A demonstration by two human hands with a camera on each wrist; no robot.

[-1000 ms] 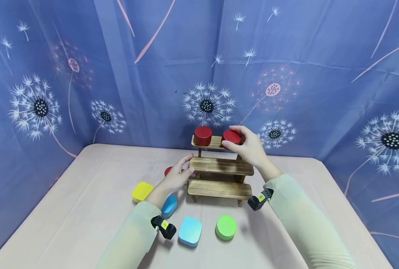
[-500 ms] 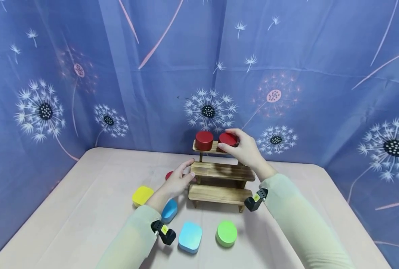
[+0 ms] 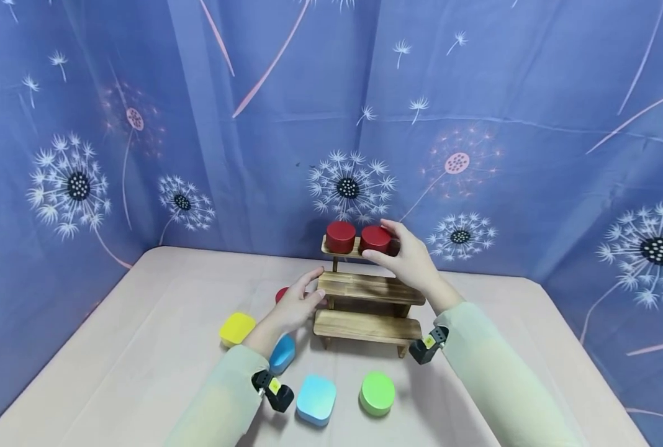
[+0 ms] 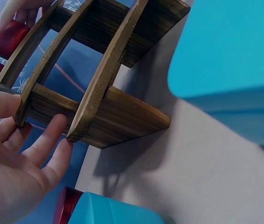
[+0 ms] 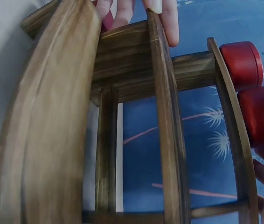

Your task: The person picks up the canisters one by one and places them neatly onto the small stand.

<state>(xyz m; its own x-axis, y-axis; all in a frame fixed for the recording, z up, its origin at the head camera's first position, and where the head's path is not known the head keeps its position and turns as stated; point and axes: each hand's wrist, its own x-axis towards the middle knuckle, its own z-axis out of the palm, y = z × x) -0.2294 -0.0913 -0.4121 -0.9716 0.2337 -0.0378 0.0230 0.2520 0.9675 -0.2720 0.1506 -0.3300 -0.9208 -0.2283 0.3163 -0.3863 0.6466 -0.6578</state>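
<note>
A three-step wooden display stand point(image 3: 367, 326) stands on the table. My left hand point(image 3: 292, 307) grips the left end of its middle shelf, thumb in front and fingers behind, as the left wrist view point(image 4: 15, 177) shows from the side. On the top shelf sit two red round tins: the left tin point(image 3: 340, 237) and the right tin point(image 3: 375, 238), side by side with a narrow gap. My right hand point(image 3: 415, 261) is spread loosely around the right tin. Its thumb lies close in front and its index finger is raised beyond it; in the right wrist view this tin point(image 5: 261, 115) lies between them.
Before the stand lie a light-blue rounded-square tin point(image 3: 316, 399) and a green round tin point(image 3: 377, 393). Left of it are a yellow tin point(image 3: 236, 329), a blue tin point(image 3: 283, 354) and a red tin point(image 3: 281, 293), partly behind my left arm. A blue dandelion-print curtain point(image 3: 253, 155) hangs behind.
The right red tin has moved left along the top shelf, closer to the other one. My right fingers have loosened from it. My left hand stays on the stand; the head view has tilted slightly.
</note>
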